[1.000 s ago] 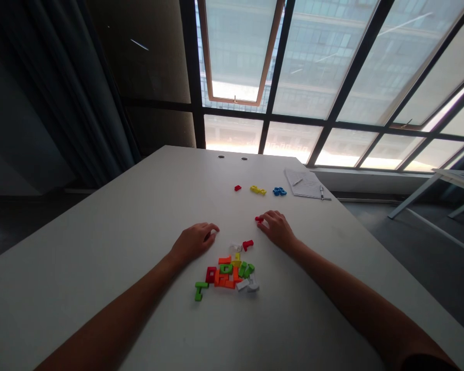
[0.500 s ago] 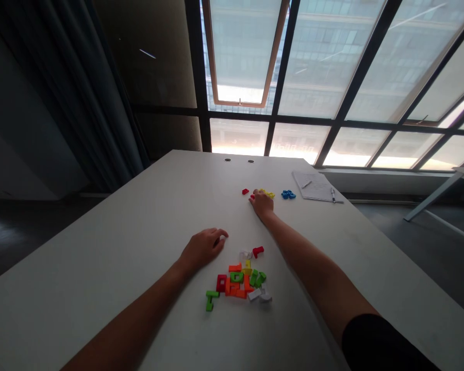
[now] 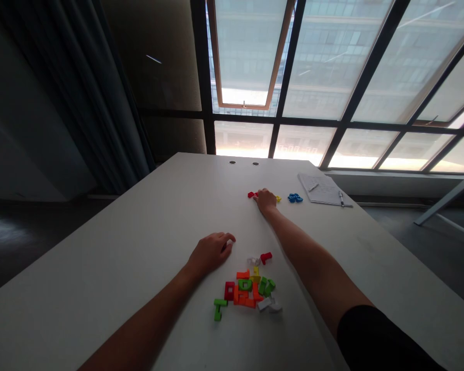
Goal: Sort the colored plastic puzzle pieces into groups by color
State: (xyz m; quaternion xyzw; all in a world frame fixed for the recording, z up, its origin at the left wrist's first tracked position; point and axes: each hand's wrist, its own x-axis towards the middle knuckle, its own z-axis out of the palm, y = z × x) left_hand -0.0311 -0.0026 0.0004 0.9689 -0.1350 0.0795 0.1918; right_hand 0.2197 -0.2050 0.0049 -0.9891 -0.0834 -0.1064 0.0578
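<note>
My right hand (image 3: 266, 199) is stretched far across the white table (image 3: 139, 242), fingers closed on a small red piece (image 3: 251, 195) beside a yellow piece (image 3: 278, 198). A blue piece (image 3: 295, 198) lies just right of them. My left hand (image 3: 212, 251) rests on the table with its fingers curled under; what lies beneath them is hidden. Just right of it sits a pile of pieces (image 3: 249, 291) in orange, green, red, yellow and white, with a lone red piece (image 3: 266, 256) and a green piece (image 3: 218, 308) at its edges.
A paper sheet (image 3: 320, 188) with a pen (image 3: 342, 198) lies at the table's far right. Two cable holes (image 3: 243, 163) sit near the far edge. Large windows rise behind the table, a dark curtain hangs on the left, and another table's legs (image 3: 444, 203) show at right.
My right hand carried a red piece from near the pile out to the far row of red, yellow and blue pieces. The left hand has stayed still.
</note>
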